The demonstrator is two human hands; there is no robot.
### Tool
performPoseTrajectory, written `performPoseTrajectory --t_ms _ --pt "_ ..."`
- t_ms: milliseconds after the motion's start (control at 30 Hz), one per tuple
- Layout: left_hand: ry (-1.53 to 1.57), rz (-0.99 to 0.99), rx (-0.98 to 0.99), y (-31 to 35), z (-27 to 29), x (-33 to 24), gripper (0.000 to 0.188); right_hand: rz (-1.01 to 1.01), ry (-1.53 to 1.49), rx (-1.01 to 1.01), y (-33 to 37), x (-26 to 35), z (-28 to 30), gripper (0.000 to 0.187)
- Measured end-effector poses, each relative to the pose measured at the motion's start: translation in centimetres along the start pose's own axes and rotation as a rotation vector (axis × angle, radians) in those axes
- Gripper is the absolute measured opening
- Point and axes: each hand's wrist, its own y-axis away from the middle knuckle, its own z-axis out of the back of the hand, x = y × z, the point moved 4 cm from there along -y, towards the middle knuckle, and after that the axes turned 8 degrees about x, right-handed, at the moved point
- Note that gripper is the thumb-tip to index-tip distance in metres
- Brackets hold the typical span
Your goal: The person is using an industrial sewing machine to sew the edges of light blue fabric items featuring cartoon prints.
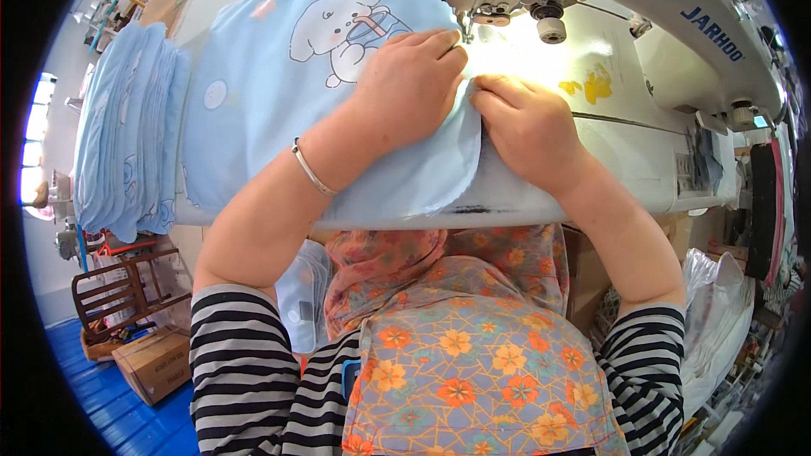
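Observation:
A light-blue cloth panel (262,93) with a printed white puppy lies on the sewing machine table, its right edge running toward the presser foot (467,27). My left hand (411,84) rests on the panel over the puppy print, fingers bent and drawn together at the edge just short of the foot. Slightly nearer to me, my right hand (528,122) pinches that same edge between thumb and fingers. The panel's rounded near corner lies toward the table's front edge. Cloth under my left palm is hidden.
The sewing machine (676,8) arches over the back right, its lamp glaring beside the needle. A stack of folded blue cloth pieces (131,131) hangs over the table's left side. Below stand a brown wooden chair (127,291) and a cardboard box (155,363).

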Motion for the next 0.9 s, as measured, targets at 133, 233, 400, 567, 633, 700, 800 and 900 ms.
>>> performPoseTrajectory --t_ms 133,233,400,567,633,700,800,900 --pt "-0.03 0.019 0.04 -0.2 -0.6 0.2 0.02 -0.031 -0.009 0.087 0.2 -0.1 -0.2 0.018" --pt "-0.036 0.017 -0.001 0.3 -0.5 -0.6 0.021 -0.02 -0.023 0.116 0.4 0.0 -0.2 0.018" --pt "-0.022 0.035 0.037 0.6 -0.1 -0.9 0.025 -0.02 -0.028 0.119 0.4 -0.1 -0.2 0.02" --pt "-0.028 0.041 0.048 0.9 -0.2 -0.9 0.026 -0.038 -0.008 0.068 0.3 -0.2 0.0 0.022" --pt "-0.026 0.031 0.046 0.5 0.0 -0.6 0.026 -0.035 0.0 0.059 0.3 -0.3 -0.1 0.023" --pt "-0.029 0.038 0.041 0.2 0.0 -0.2 0.026 -0.031 0.007 0.051 0.2 -0.5 -0.3 0.025" --pt "-0.033 0.042 0.018 -0.3 -0.2 0.3 0.025 -0.031 0.02 0.042 0.2 -0.6 -0.3 0.027" --pt "-0.028 0.048 0.004 -0.6 -0.4 1.0 0.023 -0.039 0.029 0.052 -0.1 -0.7 -0.4 0.028"
